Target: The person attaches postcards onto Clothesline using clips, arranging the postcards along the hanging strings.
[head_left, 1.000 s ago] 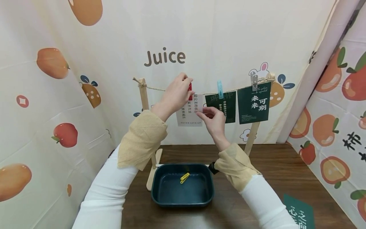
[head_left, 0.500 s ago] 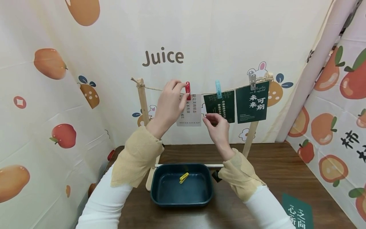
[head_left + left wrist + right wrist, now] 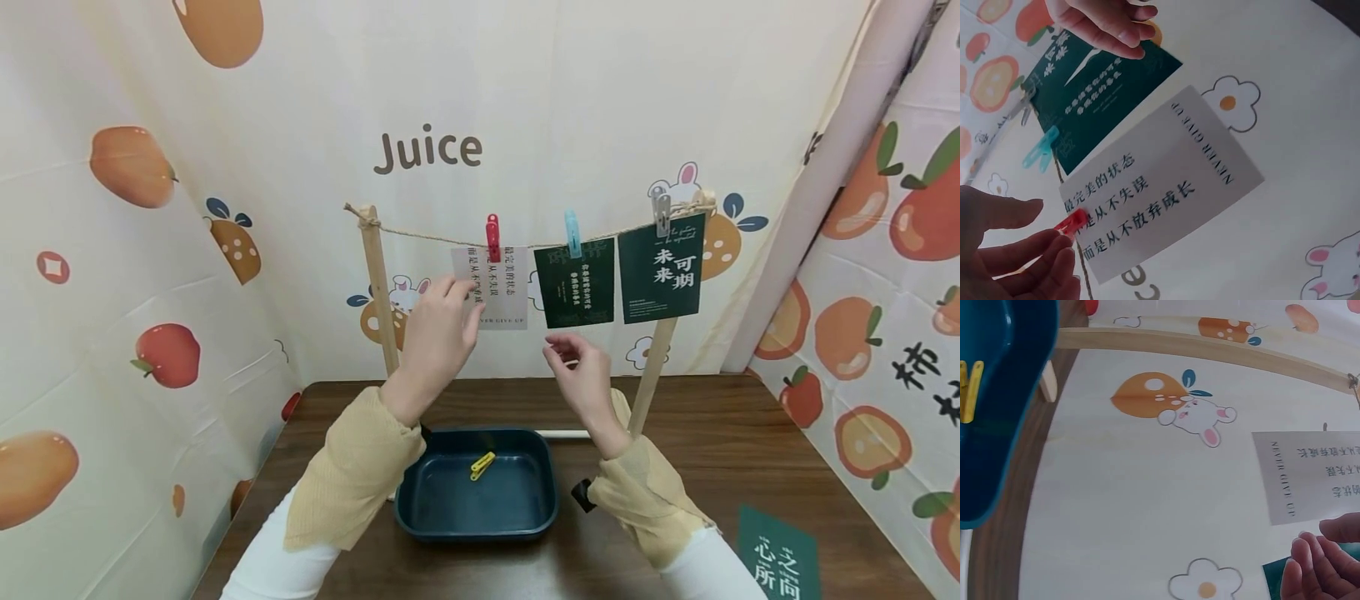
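A white printed card (image 3: 504,292) hangs from a twine line (image 3: 420,237), held by a red clothespin (image 3: 492,237). My left hand (image 3: 435,342) is in front of the card's lower left, apart from the clothespin, its fingers loosely bent around nothing. My right hand (image 3: 583,379) hovers below a dark green card (image 3: 577,287) with relaxed fingers and holds nothing. A light blue clothespin (image 3: 573,233) keeps that green card on the line. Farther right, a grey clothespin (image 3: 662,214) holds another green card (image 3: 662,279). The left wrist view shows the red clothespin (image 3: 1072,223) on the white card's edge.
A dark blue tray (image 3: 480,532) stands on the wooden table (image 3: 360,575), with a yellow clothespin (image 3: 482,466) inside. Wooden posts (image 3: 377,283) hold up the line. At the table's front right lies a green card (image 3: 780,550). Printed cloth hangs behind and at both sides.
My left hand has let go of the red clothespin and moved down and left. My right hand has come away from the white card's right edge and moved lower.
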Tool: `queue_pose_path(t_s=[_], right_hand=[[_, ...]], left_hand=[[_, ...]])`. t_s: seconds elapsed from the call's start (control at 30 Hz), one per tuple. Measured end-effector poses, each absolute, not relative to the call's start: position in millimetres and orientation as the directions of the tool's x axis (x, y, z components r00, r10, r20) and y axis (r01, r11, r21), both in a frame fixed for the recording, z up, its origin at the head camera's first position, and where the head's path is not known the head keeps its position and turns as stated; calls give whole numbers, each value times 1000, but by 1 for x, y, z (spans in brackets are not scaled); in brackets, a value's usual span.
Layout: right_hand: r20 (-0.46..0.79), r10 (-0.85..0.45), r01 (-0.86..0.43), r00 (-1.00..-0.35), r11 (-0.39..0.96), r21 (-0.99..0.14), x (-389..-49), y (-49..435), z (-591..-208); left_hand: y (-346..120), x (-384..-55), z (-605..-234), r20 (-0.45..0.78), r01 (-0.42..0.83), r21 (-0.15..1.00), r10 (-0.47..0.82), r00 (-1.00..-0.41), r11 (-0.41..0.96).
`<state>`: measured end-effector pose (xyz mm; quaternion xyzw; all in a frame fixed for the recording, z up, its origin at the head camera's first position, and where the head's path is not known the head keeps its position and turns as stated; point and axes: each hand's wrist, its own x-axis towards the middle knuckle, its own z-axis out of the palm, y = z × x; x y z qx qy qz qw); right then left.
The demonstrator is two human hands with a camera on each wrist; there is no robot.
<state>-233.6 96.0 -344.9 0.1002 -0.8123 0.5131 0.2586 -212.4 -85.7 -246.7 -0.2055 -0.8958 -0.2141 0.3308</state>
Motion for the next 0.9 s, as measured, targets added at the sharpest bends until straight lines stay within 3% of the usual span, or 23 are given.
queue_pose_path(t_s=[0.23,0.7,0.9], right_hand=[[491,83,-387,-867,511,-768,-225,99,-368],[370,84,-256,-925,583,-771,-206,97,-420],[349,87,-232,-933,597,-768,-201,97,-438]], left_hand=[[-89,-200,-273,576,424,320,182,-797,847],[-97,-192,-342,467,329,362,135,-874,872],[-98,-190,-369,407,302,434,115,-906,849]])
